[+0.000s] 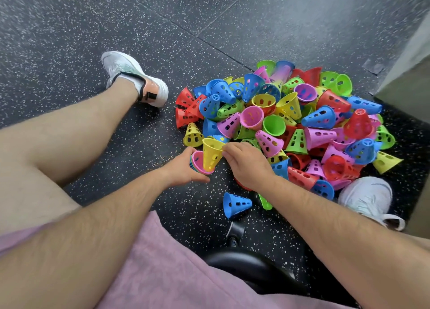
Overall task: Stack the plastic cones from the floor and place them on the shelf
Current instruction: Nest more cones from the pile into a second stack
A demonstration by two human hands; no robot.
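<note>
A big heap of perforated plastic cones [302, 120] in red, blue, yellow, green and pink lies on the dark speckled floor. My left hand [183, 169] grips a short nested stack of cones [196, 161], its open pink mouth facing up and right. My right hand [246, 162] pinches the rim of a yellow cone [211, 154], whose narrow end sits inside the mouth of that stack. A single blue cone [236, 204] lies apart, below my right wrist.
My bare legs and white sneakers [137, 78] [370, 199] flank the heap. A black seat on casters [251, 267] is under me. A grey-green upright surface [409, 76] stands at the right edge. No shelf is in view.
</note>
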